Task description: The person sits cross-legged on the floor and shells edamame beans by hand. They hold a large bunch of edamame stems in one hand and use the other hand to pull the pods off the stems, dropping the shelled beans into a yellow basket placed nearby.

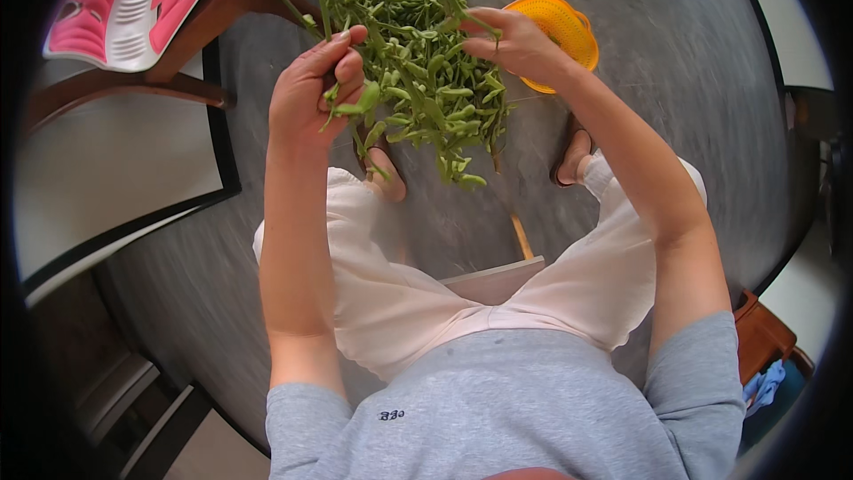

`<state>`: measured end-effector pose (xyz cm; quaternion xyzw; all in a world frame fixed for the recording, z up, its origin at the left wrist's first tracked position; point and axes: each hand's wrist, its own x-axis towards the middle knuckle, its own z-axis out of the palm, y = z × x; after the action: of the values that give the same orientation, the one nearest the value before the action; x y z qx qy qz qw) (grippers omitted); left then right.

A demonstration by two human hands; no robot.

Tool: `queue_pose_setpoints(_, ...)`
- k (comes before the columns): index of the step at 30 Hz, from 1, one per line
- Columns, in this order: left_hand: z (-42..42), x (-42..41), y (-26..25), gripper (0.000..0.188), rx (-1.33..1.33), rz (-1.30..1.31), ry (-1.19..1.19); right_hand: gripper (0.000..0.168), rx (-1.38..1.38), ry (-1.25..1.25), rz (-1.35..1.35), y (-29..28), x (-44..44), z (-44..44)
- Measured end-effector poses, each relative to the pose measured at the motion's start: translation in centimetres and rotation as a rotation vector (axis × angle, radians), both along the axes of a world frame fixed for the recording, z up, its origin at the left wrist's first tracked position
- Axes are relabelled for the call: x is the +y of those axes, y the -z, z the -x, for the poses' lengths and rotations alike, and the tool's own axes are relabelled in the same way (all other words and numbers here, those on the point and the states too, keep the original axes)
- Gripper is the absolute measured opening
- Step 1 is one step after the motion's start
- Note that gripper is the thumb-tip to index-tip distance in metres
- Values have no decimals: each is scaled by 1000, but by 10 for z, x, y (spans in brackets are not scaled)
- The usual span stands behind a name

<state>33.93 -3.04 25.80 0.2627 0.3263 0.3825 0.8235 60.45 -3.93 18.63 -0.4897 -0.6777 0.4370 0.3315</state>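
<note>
My left hand (318, 84) is closed on a green bean stalk with pods (365, 99), held up at the left of a heap of green pods and stems (460, 107) on the floor. At the heap's upper right is my right hand (510, 44), its thumb and fingers apart around the tip of a leafy stem; whether it touches the stem I cannot tell. Just behind that hand stands a yellow plastic colander (566, 30), partly covered by the hand and wrist.
A wooden chair (200, 34) with a pink and white seat cushion (130, 10) stands at the upper left. My feet rest on the grey floor (666, 47) either side of the heap. A brown wooden piece of furniture (760, 333) with a blue cloth (765, 385) is at the lower right.
</note>
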Motion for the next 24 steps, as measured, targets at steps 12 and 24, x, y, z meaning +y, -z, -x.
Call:
queue_pose_setpoints(12,-21,-8,-12,18,523,-363,217,23,602,17,361,-21,-21,37)
queue_pose_setpoints(24,-69,-27,26,30,1144,-1131,-316,20,309,479,-21,-12,-9,62)
